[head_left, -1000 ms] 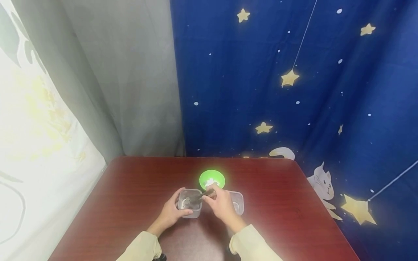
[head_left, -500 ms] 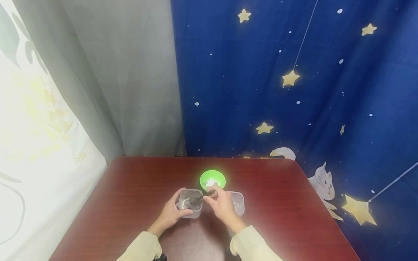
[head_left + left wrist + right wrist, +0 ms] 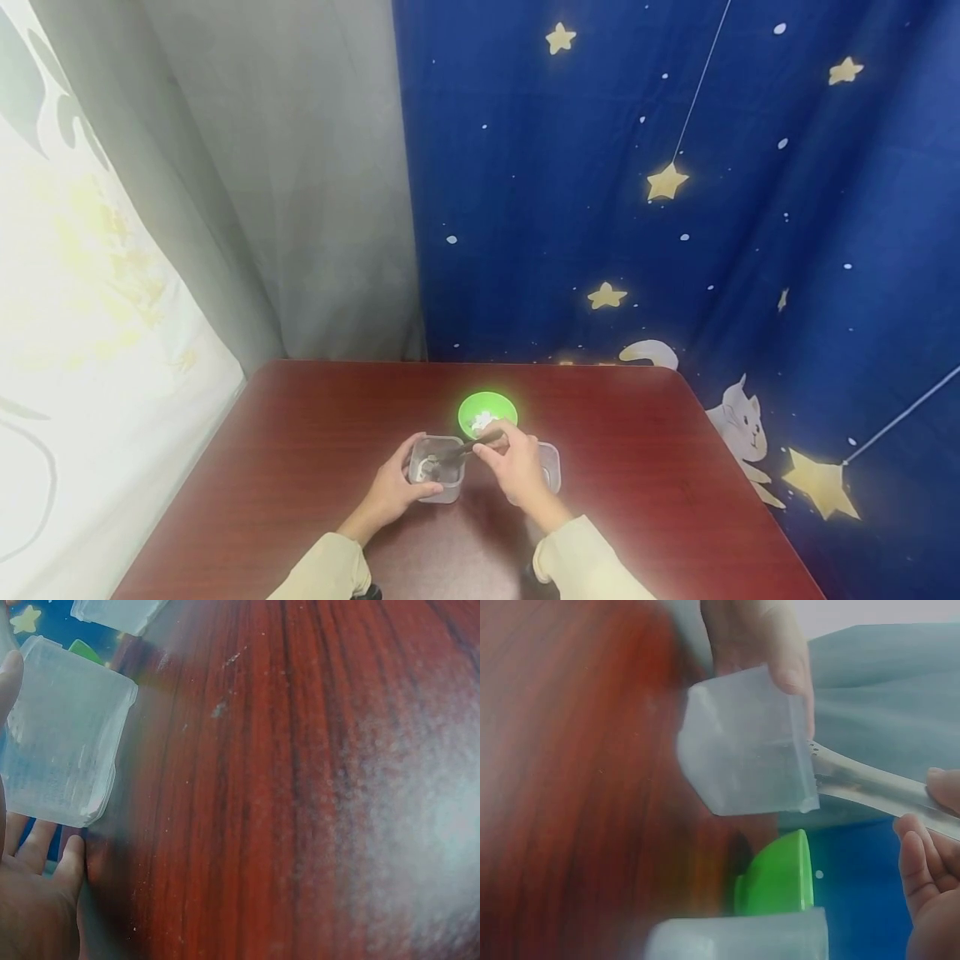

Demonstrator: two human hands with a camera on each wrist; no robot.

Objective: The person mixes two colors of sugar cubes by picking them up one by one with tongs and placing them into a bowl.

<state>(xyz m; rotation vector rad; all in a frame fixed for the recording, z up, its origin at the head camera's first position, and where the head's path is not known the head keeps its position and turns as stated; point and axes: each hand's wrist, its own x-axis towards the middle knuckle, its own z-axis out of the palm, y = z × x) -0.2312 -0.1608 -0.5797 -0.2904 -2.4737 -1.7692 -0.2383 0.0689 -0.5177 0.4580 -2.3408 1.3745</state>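
Note:
My left hand (image 3: 392,485) holds a clear, square plastic container (image 3: 439,497) by its left side, thumb over the near rim. Some pale bits show inside it. Between its thumb and fingers, my right hand (image 3: 519,471) pinches the handle of a perforated metal spoon (image 3: 877,791). The spoon's far end reaches down into the container, and small holes show in the metal by the rim in the right wrist view. Just beyond the right hand stands a green bowl (image 3: 491,402) with white pieces (image 3: 485,420) in it.
A second clear plastic container (image 3: 552,468) stands to the right, partly hidden behind the right hand. All of this is on a dark red wooden table (image 3: 337,417). Behind it hang a grey curtain (image 3: 300,208) and a blue star-patterned curtain (image 3: 525,192).
My right hand has shifted slightly right with the spoon, and more of the handle shows. It now covers more of the second container. The left hand and its container stay put.

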